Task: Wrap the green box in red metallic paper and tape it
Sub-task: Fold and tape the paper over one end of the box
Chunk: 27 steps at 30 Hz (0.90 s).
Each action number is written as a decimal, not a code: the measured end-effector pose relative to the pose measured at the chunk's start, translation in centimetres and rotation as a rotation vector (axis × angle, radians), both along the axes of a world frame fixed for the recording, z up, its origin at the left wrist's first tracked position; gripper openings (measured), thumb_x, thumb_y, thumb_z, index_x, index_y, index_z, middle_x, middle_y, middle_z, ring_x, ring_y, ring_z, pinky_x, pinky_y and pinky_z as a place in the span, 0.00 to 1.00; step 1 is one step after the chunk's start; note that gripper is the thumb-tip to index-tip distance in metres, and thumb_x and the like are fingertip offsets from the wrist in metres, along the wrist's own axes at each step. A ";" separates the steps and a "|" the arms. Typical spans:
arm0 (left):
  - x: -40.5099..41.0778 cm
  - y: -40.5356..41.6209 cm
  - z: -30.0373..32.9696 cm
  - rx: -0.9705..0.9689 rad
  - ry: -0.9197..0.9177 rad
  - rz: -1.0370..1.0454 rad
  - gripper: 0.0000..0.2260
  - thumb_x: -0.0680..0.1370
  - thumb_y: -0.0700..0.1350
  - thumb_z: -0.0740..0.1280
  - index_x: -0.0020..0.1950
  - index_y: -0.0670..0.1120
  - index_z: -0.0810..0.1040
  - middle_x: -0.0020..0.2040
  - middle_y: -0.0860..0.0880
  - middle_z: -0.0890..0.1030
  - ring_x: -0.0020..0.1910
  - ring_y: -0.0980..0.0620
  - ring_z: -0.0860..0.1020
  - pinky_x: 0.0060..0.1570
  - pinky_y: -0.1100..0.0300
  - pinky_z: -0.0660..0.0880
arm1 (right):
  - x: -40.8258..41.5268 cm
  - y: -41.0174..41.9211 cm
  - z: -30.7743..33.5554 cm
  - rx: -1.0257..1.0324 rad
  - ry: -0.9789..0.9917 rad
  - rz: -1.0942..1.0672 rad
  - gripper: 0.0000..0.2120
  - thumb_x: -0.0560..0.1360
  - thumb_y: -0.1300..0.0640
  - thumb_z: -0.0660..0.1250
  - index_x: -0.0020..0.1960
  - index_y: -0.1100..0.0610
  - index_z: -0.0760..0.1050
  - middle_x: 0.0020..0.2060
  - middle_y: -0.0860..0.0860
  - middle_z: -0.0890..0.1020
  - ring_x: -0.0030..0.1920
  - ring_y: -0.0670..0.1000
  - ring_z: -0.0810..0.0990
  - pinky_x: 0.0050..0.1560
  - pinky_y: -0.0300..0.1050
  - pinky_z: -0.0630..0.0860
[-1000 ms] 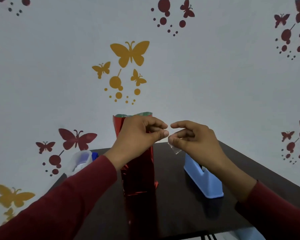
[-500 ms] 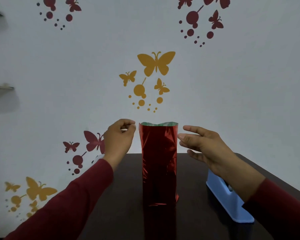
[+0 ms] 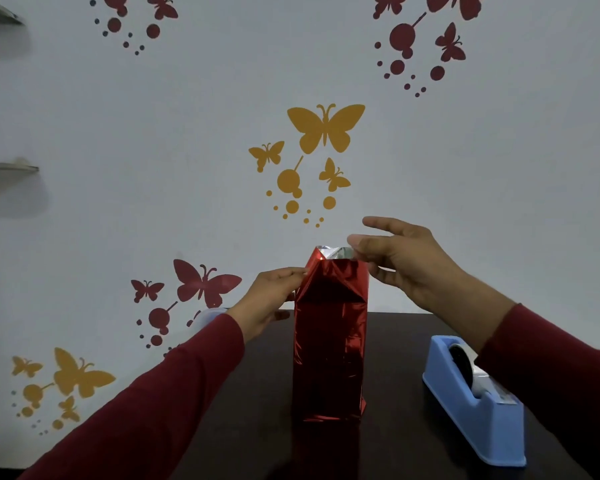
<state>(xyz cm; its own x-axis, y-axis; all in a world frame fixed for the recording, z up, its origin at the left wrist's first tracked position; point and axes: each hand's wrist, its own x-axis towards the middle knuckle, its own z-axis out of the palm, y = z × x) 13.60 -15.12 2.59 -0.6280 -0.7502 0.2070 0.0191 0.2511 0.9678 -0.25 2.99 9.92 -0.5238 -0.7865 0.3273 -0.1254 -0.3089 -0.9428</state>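
Paper sheathes the standing box, top end half-folded — left hand pinches its left flap, right hand, fingers spread, presses the rim — dispenser waits right.

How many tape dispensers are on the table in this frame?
1. A light blue plastic tape dispenser stands on the dark wooden table, right of the upright box wrapped in red metallic paper. Sleeves may hide others.
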 end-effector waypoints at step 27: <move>-0.7 0.9 -1.0 0.035 -0.069 -0.050 0.18 0.66 0.61 0.80 0.54 0.58 0.87 0.56 0.55 0.85 0.62 0.53 0.77 0.65 0.36 0.71 | 2.0 -4.2 2.1 0.191 0.120 -0.050 0.18 0.72 0.64 0.79 0.59 0.54 0.82 0.50 0.52 0.88 0.49 0.50 0.88 0.45 0.42 0.79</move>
<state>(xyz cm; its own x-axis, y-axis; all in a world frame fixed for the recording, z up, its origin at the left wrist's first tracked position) 12.90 -14.27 1.57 -0.6764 -0.7239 0.1362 -0.0363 0.2175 0.9754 1.70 -1.18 12.01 -0.5295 -0.8143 0.2376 -0.2510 -0.1171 -0.9609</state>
